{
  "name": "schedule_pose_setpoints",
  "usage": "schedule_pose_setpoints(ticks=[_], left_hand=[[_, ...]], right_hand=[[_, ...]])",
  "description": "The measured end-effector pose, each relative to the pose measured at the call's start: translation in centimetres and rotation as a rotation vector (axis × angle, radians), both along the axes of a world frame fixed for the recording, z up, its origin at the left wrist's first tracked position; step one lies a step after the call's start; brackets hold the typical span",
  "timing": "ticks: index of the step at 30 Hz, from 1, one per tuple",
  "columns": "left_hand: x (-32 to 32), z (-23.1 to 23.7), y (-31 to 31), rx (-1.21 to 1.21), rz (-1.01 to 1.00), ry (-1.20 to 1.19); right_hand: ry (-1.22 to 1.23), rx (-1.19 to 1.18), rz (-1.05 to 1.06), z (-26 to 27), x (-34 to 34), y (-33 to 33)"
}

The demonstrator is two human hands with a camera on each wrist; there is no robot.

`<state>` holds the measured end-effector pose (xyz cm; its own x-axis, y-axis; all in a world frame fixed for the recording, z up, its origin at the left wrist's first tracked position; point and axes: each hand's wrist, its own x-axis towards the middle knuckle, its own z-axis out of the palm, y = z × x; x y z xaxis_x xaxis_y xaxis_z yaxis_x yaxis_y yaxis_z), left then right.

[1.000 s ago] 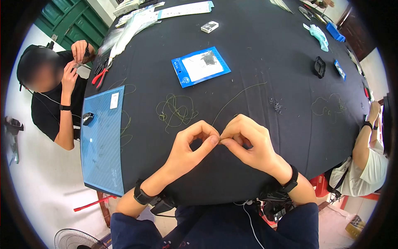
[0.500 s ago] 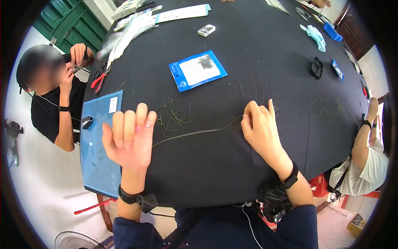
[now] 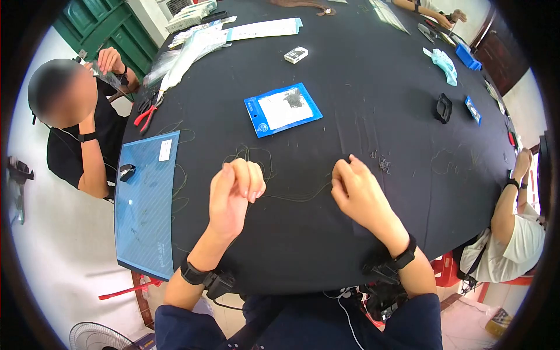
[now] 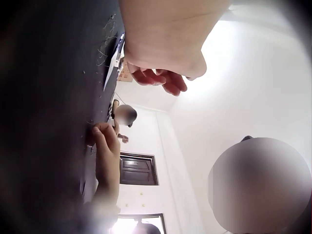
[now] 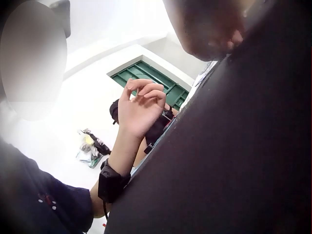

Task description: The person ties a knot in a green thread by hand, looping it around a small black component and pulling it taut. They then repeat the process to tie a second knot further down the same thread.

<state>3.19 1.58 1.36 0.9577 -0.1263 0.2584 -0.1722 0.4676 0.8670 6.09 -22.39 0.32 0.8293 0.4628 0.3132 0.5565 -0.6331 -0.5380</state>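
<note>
A thin green thread (image 3: 297, 200) runs slackly over the black cloth between the hands. My right hand (image 3: 363, 192), back up, pinches its right end with thumb and forefinger; the tips are partly hidden. My left hand (image 3: 232, 195) is raised with the palm turned up and the fingers loosely bent; the thread passes close to its fingertips, but a grip on it is not visible. In the right wrist view the left hand (image 5: 141, 109) shows its relaxed, bent fingers. Behind the left hand lies a tangle of green thread (image 3: 269, 157).
Ahead lies a blue-edged packet (image 3: 284, 109), with a small box (image 3: 296, 55) beyond. A blue folder (image 3: 143, 204) and red-handled pliers (image 3: 146, 116) are at left. Dark scraps (image 3: 383, 164) and a black tray (image 3: 443, 108) are at right. People sit at both sides.
The hands were together at first, then parted with the thread stretched between them. Since then my left hand has moved right and its fingers have bent more; the right hand has shifted slightly.
</note>
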Motion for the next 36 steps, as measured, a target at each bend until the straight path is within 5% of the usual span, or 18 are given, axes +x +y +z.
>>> schedule_pose_setpoints(ticks=[9,14,19,30,36], left_hand=[[-0.2,-1.0,-1.2,0.235,0.023,0.13],[-0.3,-0.8,-1.6,0.426,0.061,0.13],[-0.3,-1.4,-1.6,0.353,-0.078,0.218],[-1.3,-1.6,-2.9,0.373,0.004,0.249],[-1.4,-1.3,-2.8,0.488,0.047,0.265]], right_hand=[[0.095,-0.004,0.072,0.7,-0.5,0.5],[0.185,0.249,0.154,1.5,-0.6,1.0],[0.189,0.524,0.333,2.2,-1.5,1.4],[0.335,0.497,0.503,2.2,-2.5,2.4],[0.126,0.581,0.34,2.4,-2.0,2.0]])
